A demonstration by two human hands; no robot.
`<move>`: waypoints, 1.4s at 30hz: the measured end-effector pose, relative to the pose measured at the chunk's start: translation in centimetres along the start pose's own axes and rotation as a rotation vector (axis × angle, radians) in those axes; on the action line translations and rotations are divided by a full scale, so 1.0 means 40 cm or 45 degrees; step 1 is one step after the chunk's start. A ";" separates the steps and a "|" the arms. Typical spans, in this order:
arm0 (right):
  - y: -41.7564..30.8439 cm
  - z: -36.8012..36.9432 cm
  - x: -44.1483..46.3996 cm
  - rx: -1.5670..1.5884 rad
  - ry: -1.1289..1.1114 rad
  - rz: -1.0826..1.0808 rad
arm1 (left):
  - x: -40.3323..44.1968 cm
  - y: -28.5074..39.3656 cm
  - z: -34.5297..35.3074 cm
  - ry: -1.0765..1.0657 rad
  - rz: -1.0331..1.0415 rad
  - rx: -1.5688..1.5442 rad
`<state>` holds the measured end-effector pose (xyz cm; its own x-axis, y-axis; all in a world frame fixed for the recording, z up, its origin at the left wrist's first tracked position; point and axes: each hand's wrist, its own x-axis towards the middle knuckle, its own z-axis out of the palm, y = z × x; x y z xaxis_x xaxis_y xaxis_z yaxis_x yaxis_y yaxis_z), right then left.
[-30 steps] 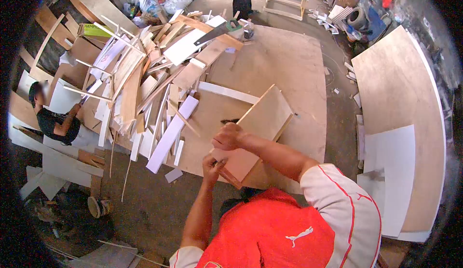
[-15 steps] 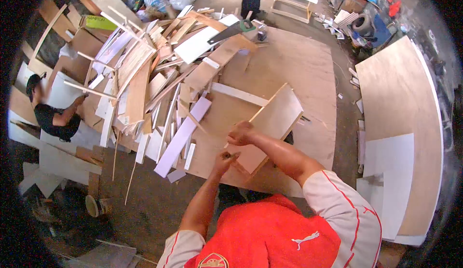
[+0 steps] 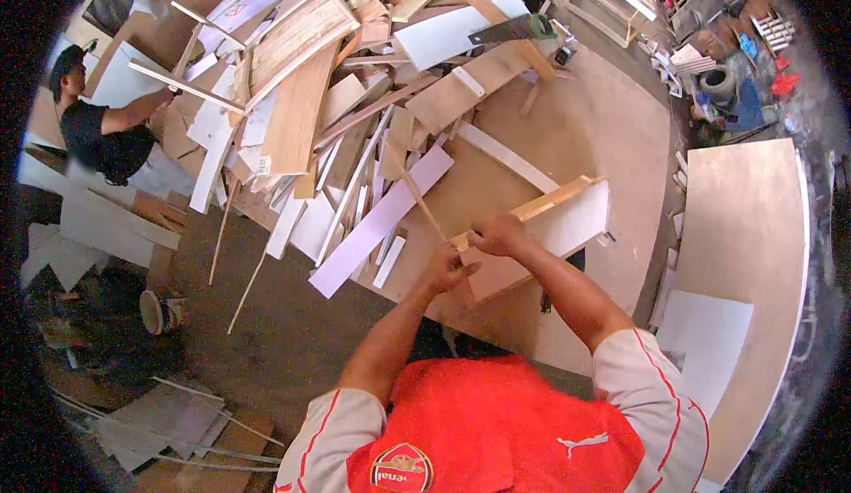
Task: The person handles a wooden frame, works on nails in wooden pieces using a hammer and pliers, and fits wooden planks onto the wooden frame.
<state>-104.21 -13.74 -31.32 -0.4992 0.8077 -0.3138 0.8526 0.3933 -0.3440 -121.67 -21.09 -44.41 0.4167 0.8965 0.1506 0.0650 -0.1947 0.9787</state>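
Note:
A shallow panel (image 3: 581,218) with a white face and a raw wooden edge strip (image 3: 558,199) is tilted over the worktable in front of me. My right hand (image 3: 498,234) is closed around the near end of that strip. Just below and to the left, my left hand (image 3: 450,269) has its fingers curled in at the panel's near corner; whatever is between them is too small to make out. A thin wooden stick (image 3: 420,200) points toward my hands from the left. Part of the panel's lower side is hidden by my right forearm.
A large heap of offcuts (image 3: 292,129) covers the table's left side, with a lilac board (image 3: 383,223) at its near edge. A handsaw (image 3: 510,30) lies on top. Another person (image 3: 106,129) works at the left. Large sheets (image 3: 745,227) lean at the right.
The panel has turned and tipped, so its wooden edge strip now faces up. Both hands have moved slightly right, with my left hand raised closer to my right. My view has shifted.

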 end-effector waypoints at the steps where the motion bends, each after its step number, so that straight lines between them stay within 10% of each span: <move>1: 0.021 0.020 0.031 0.018 0.004 0.015 | 0.012 0.108 -0.026 0.070 0.124 0.000; 4: 0.080 0.070 0.149 0.226 0.036 0.114 | -0.016 0.064 -0.033 -0.011 0.151 0.244; 9: 0.146 0.079 0.452 1.251 0.351 0.324 | -0.036 0.042 -0.027 0.020 -0.488 -0.484; 14: 0.216 0.128 0.736 1.989 0.619 0.902 | -0.039 -0.022 -0.043 -0.210 0.090 0.384; 17: 0.142 0.033 0.713 2.318 0.597 0.576 | -0.027 0.012 -0.057 -0.197 0.069 0.341; 23: 0.244 0.126 0.663 2.168 0.991 1.085 | -0.027 0.041 -0.050 -0.075 0.067 0.234; 26: 0.341 0.130 0.516 1.671 0.741 1.281 | -0.037 0.002 -0.031 -0.087 0.053 0.137; 32: 0.445 0.157 0.461 0.484 1.165 1.016 | -0.077 -0.007 -0.035 -0.143 -0.202 0.357; 37: 0.122 0.013 0.599 0.223 0.745 0.349 | -0.068 0.040 -0.149 0.146 -0.298 0.622; 42: -0.029 0.009 0.765 -0.043 0.449 0.256 | -0.033 -0.028 -0.265 0.512 -0.490 1.254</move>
<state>-120.53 10.35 -40.83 -0.2436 0.9687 -0.0469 0.9354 0.2219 -0.2754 -131.90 -17.85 -44.23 -0.0958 0.9929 0.0708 0.8862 0.0527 0.4603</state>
